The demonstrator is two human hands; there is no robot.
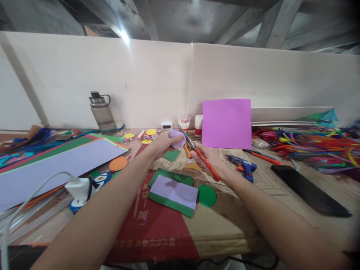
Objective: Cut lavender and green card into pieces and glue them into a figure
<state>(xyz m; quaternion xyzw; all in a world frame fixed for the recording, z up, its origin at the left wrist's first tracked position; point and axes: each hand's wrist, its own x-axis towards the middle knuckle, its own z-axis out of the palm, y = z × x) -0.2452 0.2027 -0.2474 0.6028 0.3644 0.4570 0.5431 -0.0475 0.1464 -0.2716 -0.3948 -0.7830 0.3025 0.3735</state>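
Between the thumb and fingers of my left hand is a piece of light purple paper with a rounded outline. My right hand grips a pair of scissors by the red-orange handles. The blades point up and left, right beside the purple paper; whether they touch it I cannot tell. Below my hands, a light purple paper rectangle lies on green paper. A green disc rests against their right side.
Large colored sheets, an orange disc and a power strip with a white charger lie left. A bottle and purple sheet stand behind. To the right are a glue gun, black phone and pipe cleaners.
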